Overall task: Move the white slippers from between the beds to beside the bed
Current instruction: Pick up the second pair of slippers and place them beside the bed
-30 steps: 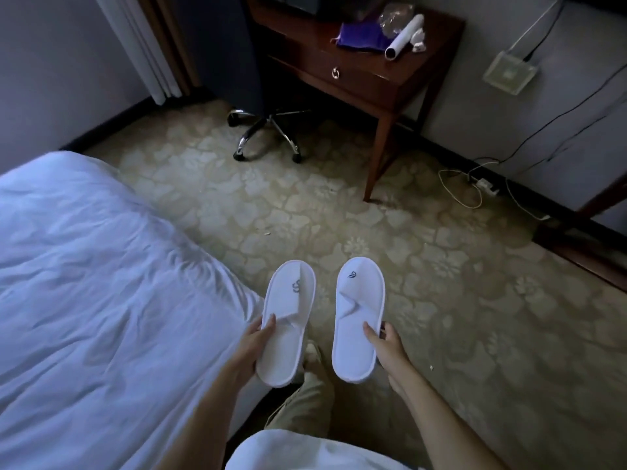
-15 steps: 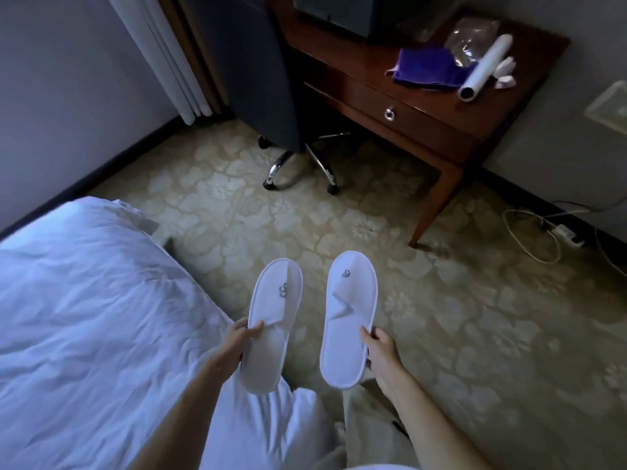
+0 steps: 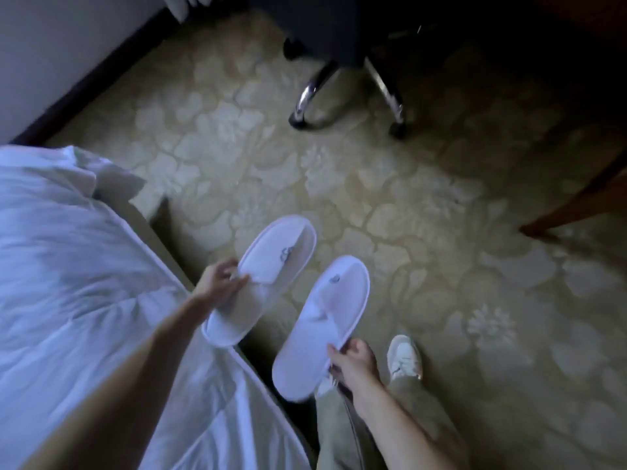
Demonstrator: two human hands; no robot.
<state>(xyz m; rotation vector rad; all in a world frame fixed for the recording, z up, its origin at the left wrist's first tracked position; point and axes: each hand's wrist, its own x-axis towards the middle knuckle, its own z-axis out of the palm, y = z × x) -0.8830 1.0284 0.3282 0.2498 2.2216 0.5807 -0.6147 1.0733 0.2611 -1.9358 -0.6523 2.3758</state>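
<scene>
White slippers [image 3: 320,320], blurry logos | left hand [image 3: 220,286], right hand [image 3: 353,362] grip clamped on each

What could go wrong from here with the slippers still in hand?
1. The right hand pinches its slipper only at the heel edge, so it could slip out and drop on the carpet short of the spot.
2. The left hand holds its slipper tilted over the bed edge; released here, it may land askew or partly on the bedding.
3. The chair base stands ahead, a possible trip point.
</scene>
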